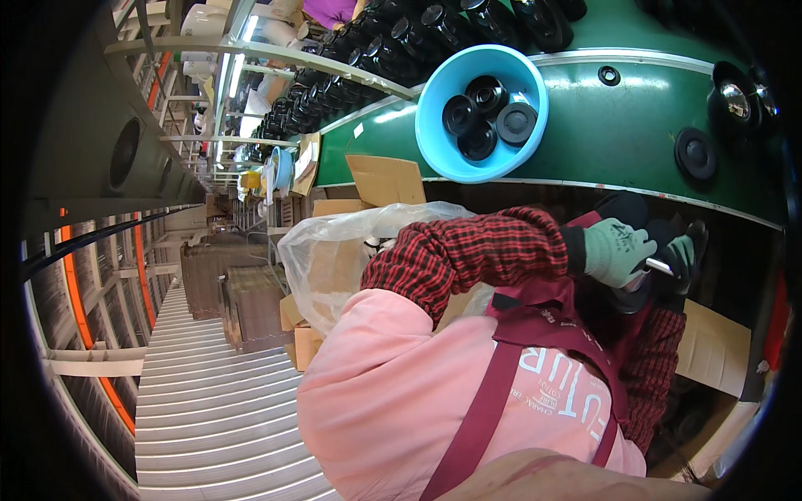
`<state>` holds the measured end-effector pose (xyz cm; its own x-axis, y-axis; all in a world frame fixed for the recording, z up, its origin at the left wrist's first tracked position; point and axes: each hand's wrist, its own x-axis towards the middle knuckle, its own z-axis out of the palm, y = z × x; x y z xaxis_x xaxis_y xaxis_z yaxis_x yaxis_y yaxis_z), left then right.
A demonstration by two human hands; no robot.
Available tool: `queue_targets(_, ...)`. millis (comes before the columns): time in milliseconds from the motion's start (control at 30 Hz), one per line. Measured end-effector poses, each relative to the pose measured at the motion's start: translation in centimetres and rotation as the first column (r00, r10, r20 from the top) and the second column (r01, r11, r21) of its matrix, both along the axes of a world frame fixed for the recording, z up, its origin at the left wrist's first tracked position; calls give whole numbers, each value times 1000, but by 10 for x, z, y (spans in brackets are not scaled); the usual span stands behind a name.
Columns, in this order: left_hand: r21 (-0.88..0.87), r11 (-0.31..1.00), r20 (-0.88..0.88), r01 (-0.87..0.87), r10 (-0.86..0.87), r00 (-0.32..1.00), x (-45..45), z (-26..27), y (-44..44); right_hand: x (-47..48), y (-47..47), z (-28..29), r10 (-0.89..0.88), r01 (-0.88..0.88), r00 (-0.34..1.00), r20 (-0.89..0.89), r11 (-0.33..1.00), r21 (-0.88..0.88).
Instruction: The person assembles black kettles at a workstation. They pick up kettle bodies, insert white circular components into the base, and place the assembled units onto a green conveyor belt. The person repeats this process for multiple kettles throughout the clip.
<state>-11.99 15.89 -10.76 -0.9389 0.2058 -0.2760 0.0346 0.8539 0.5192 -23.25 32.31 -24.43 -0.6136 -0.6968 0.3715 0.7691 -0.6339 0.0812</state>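
Note:
My left hand (620,250), in a green-grey knit glove, is closed around one end of a short shiny rod (659,267). The rod points toward my right hand (682,255), gloved alike and partly in shadow. My right hand's fingers curl around a dark rounded part (697,235) whose shape is hard to make out. Both hands are over my lap, below the bench's front edge. Ahead on the green bench (601,125) sits a light blue plastic basin (432,150) with several black round discs (517,124) in it.
A small black ring (608,76) and a black disc (695,153) lie on the bench, with glossy dark parts (733,100) at the right. Rows of glossy black housings (407,37) line the back. Beside me is a plastic-lined carton (338,269); flattened cardboard (250,307) is stacked farther left.

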Motion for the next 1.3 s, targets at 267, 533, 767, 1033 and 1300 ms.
queue_targets(267,229,970,60,82,-98,993,-25,-15,-28,47,49,-8,-97,879,425,-900,282,385)
queue_targets(533,750,628,142,-207,153,978,-92,-84,-1,96,20,160,272,872,200,-941,388,298)
queue_targets(767,169,962,-696,-212,269,665,-66,-68,0,41,26,140,262,460,696,-669,552,695)
queue_targets(1033,11,949,-915,-315,137,380,-52,-61,7,-2,-20,-65,427,908,277,-861,177,380)
queue_targets(1300,405,642,-483,-651,754,444,3,-44,-20,-7,-47,10,371,777,-37,-928,595,206)
